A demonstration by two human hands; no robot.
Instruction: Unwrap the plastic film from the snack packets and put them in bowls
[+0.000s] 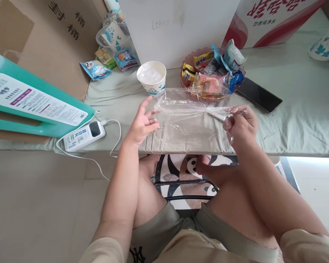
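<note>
A clear, crinkled plastic bag (192,124) is stretched out between my two hands over the front part of the covered table. At its left edge is my left hand (142,124), thumb and lower fingers closed on the film while the upper fingers point away. The right end is bunched in the closed fingers of my right hand (242,122). Just beyond the bag stands a paper cup (151,78) with clear plastic inside it. A pinkish scalloped bowl (186,54) of wrapped snacks sits behind the bag, partly seen through it.
A dark phone (259,95) lies right of the bowl. On the left are a white power bank (84,137) with a cable, a green jug (38,98), snack packets (95,69) and a cardboard box (57,44). Another paper cup (325,45) is at far right.
</note>
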